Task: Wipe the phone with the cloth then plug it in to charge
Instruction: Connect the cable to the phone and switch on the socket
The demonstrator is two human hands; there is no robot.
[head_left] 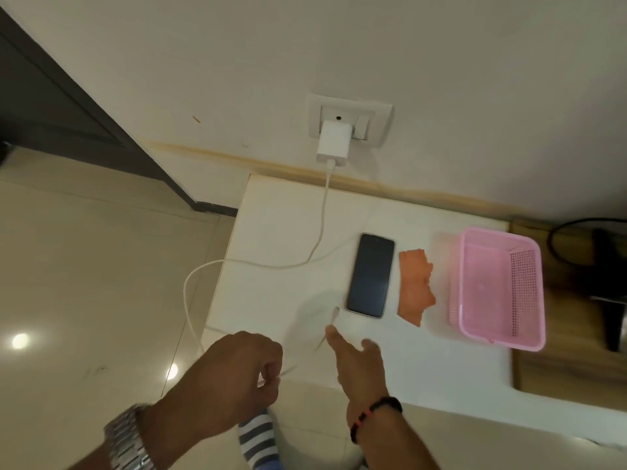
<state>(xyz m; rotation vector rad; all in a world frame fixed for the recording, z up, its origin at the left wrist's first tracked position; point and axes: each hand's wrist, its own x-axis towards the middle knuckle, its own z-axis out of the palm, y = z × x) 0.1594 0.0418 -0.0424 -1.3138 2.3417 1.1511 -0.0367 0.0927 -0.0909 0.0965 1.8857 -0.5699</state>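
Observation:
A dark phone (370, 275) lies screen up on the white table (278, 232). An orange cloth (415, 292) rests flat just right of it, apart from it. A white charger (332, 141) sits in the wall socket (380, 113). Its white cable (320, 215) runs down over the table, loops off the left edge and comes back to my left hand (244, 371), which pinches it near the front edge. The cable's plug end (334, 314) hovers blurred just left of the phone's near corner. My right hand (359, 361) is spread, fingers apart, beside the plug end, holding nothing.
A pink plastic basket (498, 290) stands on the table's right part, beside the cloth. Right of the table is a wooden surface (570, 334) with a dark object and a black cord. Glossy tiled floor (84, 266) lies left of the table.

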